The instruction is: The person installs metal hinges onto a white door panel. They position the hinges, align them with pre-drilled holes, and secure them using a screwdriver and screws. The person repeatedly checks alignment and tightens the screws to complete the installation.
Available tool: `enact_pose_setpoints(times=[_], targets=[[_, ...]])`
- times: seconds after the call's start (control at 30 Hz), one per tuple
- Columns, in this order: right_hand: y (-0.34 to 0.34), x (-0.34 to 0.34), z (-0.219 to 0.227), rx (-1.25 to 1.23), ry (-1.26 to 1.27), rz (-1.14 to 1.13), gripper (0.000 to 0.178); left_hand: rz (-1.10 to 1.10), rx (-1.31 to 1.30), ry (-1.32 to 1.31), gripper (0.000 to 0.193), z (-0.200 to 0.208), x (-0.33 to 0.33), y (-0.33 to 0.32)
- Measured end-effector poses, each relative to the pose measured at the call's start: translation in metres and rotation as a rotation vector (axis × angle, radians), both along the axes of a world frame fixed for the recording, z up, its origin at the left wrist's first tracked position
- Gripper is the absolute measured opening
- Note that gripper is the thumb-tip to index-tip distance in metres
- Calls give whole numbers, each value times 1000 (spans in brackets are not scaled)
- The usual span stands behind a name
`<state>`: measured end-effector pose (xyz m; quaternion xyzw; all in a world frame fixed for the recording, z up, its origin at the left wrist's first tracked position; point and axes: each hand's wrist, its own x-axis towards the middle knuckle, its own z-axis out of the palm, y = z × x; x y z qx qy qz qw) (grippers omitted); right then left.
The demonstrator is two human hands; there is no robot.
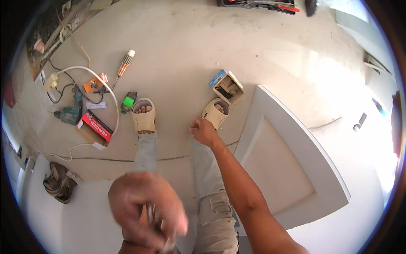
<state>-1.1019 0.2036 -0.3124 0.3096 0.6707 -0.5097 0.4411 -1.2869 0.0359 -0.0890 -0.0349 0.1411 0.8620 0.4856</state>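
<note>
- Left hand (pixel 146 211): blurred close to the camera, fingers curled around small pale pieces; what they are I cannot tell.
- Right hand (pixel 204 131): lowered, fingers pinched, above the floor (pixel 177 51).
- Open carton (pixel 227 86), blue flap: by right sandal (pixel 215 112).
- Red-labelled box (pixel 95 127): beside drill (pixel 71 111).

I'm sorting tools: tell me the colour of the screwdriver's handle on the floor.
The screwdriver has an orange handle with a white end cap, seen best in the head view.

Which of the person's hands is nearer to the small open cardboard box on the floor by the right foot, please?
The right. The right hand reaches down near the right sandal, just below the open box. The left hand, blurred, is raised close to the camera, well away from it.
</note>
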Motion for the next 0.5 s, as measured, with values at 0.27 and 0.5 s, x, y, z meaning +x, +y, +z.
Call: enact_pose_setpoints(times=[0.27,0.5], targets=[[64,0,11,-128,39,-363,16,-526,-717,285,47,-20,3,22],[71,-14,36,-75,-63,-422,14,-742,-581,151,47,-9,66,24]])
